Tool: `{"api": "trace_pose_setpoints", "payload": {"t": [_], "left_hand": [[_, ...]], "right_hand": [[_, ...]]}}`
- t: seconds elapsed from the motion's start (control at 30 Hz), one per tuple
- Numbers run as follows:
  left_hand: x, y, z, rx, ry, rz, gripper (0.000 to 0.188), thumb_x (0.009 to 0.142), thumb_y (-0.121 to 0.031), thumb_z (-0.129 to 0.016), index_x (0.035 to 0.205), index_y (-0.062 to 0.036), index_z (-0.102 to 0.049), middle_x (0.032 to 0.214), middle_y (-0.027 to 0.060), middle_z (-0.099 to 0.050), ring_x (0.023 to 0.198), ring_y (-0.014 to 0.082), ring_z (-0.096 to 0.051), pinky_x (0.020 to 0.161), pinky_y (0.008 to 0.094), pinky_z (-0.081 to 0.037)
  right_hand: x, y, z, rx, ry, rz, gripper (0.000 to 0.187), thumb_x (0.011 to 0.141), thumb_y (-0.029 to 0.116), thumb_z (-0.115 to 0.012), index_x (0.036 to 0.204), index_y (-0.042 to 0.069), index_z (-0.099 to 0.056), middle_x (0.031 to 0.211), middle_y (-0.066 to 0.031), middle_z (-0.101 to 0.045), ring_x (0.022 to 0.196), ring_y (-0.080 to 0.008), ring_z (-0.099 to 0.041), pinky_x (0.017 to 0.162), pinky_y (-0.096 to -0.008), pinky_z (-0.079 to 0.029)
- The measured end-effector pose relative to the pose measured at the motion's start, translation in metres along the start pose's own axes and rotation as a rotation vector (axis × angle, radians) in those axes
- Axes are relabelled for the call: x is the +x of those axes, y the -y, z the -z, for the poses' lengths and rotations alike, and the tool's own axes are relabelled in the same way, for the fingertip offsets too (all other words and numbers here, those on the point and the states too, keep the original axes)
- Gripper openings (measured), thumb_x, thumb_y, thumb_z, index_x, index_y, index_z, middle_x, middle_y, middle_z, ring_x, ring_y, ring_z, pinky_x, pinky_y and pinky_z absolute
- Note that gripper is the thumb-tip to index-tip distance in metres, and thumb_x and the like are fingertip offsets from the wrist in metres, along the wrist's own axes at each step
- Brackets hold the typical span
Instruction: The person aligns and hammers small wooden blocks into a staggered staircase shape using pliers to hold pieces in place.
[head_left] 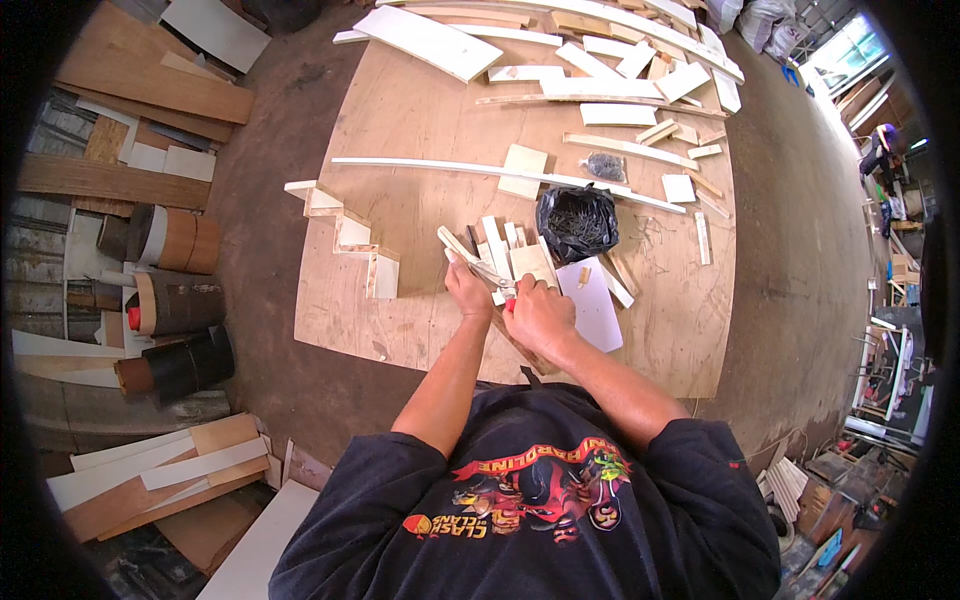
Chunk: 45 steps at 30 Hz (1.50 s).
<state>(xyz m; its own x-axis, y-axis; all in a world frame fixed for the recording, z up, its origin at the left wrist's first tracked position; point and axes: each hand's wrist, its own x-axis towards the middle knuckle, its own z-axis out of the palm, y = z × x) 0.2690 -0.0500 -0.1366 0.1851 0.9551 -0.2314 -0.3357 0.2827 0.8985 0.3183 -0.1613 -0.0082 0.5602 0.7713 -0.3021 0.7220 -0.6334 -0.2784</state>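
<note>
Close in front of my body, my left hand [468, 287] is closed round the lower end of a pale wooden strip [458, 244] that slants up to the left. My right hand [541, 314] is closed on a red-handled tool [510, 303]. Its metal end meets the strip beside my left fingers, and its exact kind is too small to make out. Several short wooden pieces [492, 240] lie just beyond both hands. A black plastic bag [577, 222] of dark nails or screws stands open beyond my right hand, with a white sheet [590, 300] by that wrist.
A step-shaped wooden piece [352, 235] stands on the plywood tabletop [420, 130] at the left. One long white strip [420, 165] crosses the middle. White and bare offcuts [600, 85] pile up at the far side. Boards and rolls [180, 240] lie along the left.
</note>
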Motion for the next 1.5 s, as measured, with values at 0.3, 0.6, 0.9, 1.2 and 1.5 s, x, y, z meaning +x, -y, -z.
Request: {"api": "trace_pose_setpoints", "payload": {"t": [0.3, 0.6, 0.9, 1.2, 1.5], "left_hand": [[-0.001, 0.004, -0.002, 0.093, 0.018, 0.026, 0.046, 0.107, -0.036, -0.037, 0.096, 0.0028, -0.059, 0.082, 0.002, -0.057, 0.074, 0.0113, -0.05, 0.066, 0.0289, -0.044], [-0.006, 0.0, -0.004, 0.115, -0.026, 0.042, 0.045, 0.107, -0.035, -0.037, 0.093, 0.0025, -0.059, 0.081, 0.0034, -0.058, 0.074, 0.0114, -0.051, 0.066, 0.0285, -0.044], [-0.006, 0.01, 0.0, 0.143, 0.016, 0.033, 0.049, 0.107, -0.035, -0.037, 0.106, 0.0071, -0.061, 0.09, 0.0075, -0.064, 0.08, 0.0152, -0.056, 0.073, 0.03, -0.047], [-0.014, -0.003, -0.009, 0.131, 0.087, 0.062, 0.041, 0.107, -0.032, -0.037, 0.102, 0.0014, -0.06, 0.091, 0.0038, -0.061, 0.08, 0.0119, -0.055, 0.072, 0.0288, -0.047], [-0.002, 0.019, 0.008, 0.256, 0.086, -0.008, 0.039, 0.106, -0.03, -0.037, 0.1, 0.0005, -0.06, 0.087, 0.0025, -0.06, 0.078, 0.0105, -0.054, 0.069, 0.0282, -0.046]], "right_hand": [[0.009, -0.007, -0.01, 0.117, 0.089, -0.078, 0.028, 0.088, 0.02, -0.054, 0.097, -0.006, -0.057, 0.088, -0.0263, -0.069, 0.079, -0.0391, -0.072, 0.065, -0.0494, -0.058], [0.0, -0.011, -0.003, 0.108, 0.087, -0.109, 0.045, 0.086, 0.036, -0.06, 0.106, -0.004, -0.055, 0.095, -0.0251, -0.068, 0.087, -0.0397, -0.07, 0.073, -0.0501, -0.057], [0.003, -0.004, 0.003, 0.068, 0.045, -0.032, 0.046, 0.087, 0.034, -0.06, 0.109, -0.006, -0.053, 0.092, -0.0243, -0.067, 0.084, -0.0397, -0.07, 0.07, -0.049, -0.057], [0.014, -0.009, -0.006, 0.102, 0.091, -0.067, 0.042, 0.089, 0.029, -0.06, 0.105, -0.008, -0.052, 0.085, -0.0254, -0.069, 0.079, -0.0387, -0.071, 0.068, -0.048, -0.057], [0.009, -0.005, -0.002, 0.148, 0.104, -0.077, 0.044, 0.089, 0.033, -0.058, 0.108, -0.006, -0.051, 0.092, -0.0256, -0.068, 0.081, -0.0407, -0.07, 0.073, -0.0499, -0.056]]}}
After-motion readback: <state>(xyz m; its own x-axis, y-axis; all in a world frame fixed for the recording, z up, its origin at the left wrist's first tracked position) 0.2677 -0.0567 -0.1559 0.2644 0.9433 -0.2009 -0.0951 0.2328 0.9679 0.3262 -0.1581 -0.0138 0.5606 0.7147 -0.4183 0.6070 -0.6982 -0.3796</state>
